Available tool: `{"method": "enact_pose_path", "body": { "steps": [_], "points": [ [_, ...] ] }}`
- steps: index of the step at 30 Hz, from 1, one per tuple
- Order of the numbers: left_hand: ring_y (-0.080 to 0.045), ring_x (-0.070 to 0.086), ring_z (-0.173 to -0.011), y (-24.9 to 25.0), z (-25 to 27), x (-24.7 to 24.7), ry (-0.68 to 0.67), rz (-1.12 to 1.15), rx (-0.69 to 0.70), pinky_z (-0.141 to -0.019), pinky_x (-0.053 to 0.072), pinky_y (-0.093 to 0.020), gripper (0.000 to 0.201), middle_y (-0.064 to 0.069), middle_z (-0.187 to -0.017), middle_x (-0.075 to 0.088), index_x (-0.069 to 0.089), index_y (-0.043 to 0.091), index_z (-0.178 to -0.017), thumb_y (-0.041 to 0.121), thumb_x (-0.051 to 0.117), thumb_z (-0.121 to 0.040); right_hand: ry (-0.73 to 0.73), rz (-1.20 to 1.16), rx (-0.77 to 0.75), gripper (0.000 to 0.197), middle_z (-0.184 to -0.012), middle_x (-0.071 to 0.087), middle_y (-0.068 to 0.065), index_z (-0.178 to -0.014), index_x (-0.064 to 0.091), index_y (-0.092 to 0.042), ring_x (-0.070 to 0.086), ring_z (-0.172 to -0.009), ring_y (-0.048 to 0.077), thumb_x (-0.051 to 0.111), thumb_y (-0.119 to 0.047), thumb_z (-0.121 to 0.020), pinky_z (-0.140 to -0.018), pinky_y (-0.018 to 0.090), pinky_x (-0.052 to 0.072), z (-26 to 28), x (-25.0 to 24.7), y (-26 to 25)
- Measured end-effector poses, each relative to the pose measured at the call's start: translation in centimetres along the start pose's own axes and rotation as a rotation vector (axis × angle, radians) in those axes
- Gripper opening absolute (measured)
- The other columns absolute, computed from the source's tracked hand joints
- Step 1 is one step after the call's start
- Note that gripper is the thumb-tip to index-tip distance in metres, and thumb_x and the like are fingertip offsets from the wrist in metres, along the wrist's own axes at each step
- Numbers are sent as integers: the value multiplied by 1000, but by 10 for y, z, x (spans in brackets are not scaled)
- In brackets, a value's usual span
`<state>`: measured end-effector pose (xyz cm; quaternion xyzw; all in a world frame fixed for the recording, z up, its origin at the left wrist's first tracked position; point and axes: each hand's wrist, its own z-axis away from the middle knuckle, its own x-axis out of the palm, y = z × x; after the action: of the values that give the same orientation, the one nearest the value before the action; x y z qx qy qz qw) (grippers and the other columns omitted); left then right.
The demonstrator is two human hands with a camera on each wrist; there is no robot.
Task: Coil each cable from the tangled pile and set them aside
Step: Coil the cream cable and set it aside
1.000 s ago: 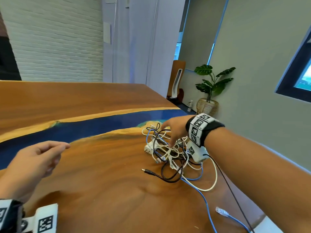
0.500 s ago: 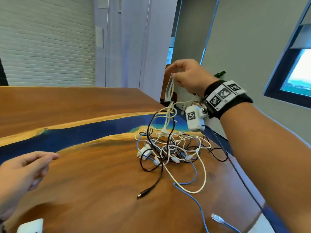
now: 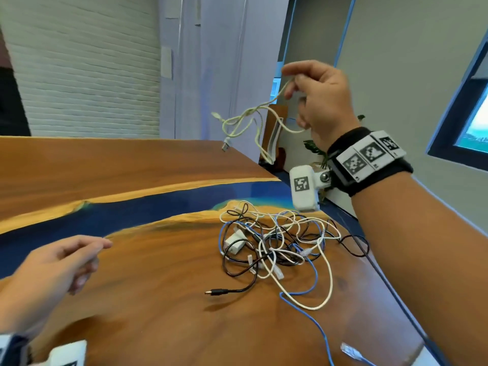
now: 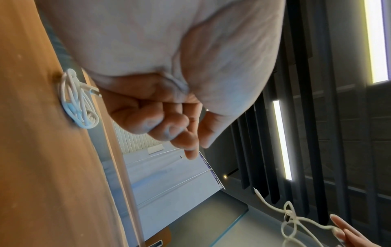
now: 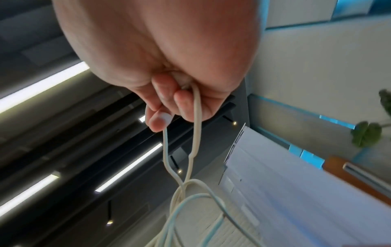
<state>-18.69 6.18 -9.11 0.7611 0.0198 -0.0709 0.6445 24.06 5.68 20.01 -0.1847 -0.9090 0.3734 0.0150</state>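
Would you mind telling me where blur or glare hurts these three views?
Head view: the lifted white cable is smeared by motion and the window at right glares, while the tangled pile stays sharp. Left wrist view: the left hand is soft, close to the lens. Right wrist view: ceiling light strips glare, yet the right hand pinching the cable reads clearly.

Bare forearms, black wristband (image 3: 369, 165) with square-coded white tags, white wrist camera (image 3: 303, 188)
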Motion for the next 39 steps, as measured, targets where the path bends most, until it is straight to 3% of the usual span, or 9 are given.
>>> {"method": "enact_pose_path", "body": {
  "steps": [4,10,16,20,22,25,30,37,39],
  "points": [
    [-24,59,-61,54,32,43,40,141,36,-52,48,-34,26,-10,-91,73,77,22,-107,34,56,-98,-169,-242,104,29,-76,64,10,-108,71,-9,31,-33,17,43,-2,-102,-38,24,29,38,54,5],
    [-30,67,-74,77,45,50,-43,508,-74,-56,56,-33,65,-19,-119,72,62,15,-133,64,52,-91,-391,-450,311,32,-78,68,6,-110,70,-11,44,-37,18,39,-1,-106,-40,27,35,132,153,47],
    [-22,64,-65,79,40,46,149,382,-14,-58,54,-29,27,-14,-99,73,58,10,-131,9,55,-104,-617,-394,626,39,-83,67,11,-122,68,-13,50,-53,23,37,2,-103,-54,35,45,181,191,81],
    [-25,64,-60,75,41,53,143,258,5,-53,50,-29,24,-11,-98,78,50,9,-128,6,53,-104,-838,-456,742,33,-86,60,14,-129,65,-17,51,-53,26,54,-22,-97,-59,42,55,188,190,82],
    [-25,64,-59,74,42,57,125,211,9,-53,50,-29,22,-11,-92,78,51,5,-123,5,58,-102,-920,-437,680,28,-83,53,12,-114,71,-15,49,-51,22,60,-35,-99,-56,40,56,192,188,80],
    [-22,65,-62,75,42,60,92,175,19,-58,53,-30,20,-17,-90,76,62,7,-116,4,65,-97,-819,-322,580,24,-69,57,3,-88,69,-7,46,-53,20,56,-21,-103,-47,35,52,195,184,82],
    [-20,70,-70,74,39,60,224,149,44,-67,58,-31,16,-16,-82,76,73,2,-100,11,60,-102,-599,-410,594,30,-78,66,8,-81,74,-14,61,-65,20,54,-17,-104,-48,33,57,199,169,92],
    [-20,65,-58,74,33,34,513,311,38,-64,53,-32,21,0,-49,54,71,14,-94,22,55,-106,-259,-602,706,30,-61,52,2,-111,66,-9,62,-69,18,38,-18,-111,-90,44,52,192,162,108],
    [-19,61,-51,74,34,32,545,299,80,-56,51,-27,20,1,-49,47,72,17,-94,22,56,-105,-180,-656,740,32,-57,40,0,-120,64,-9,53,-57,15,35,-17,-111,-83,42,58,192,163,109]
  ]
}}
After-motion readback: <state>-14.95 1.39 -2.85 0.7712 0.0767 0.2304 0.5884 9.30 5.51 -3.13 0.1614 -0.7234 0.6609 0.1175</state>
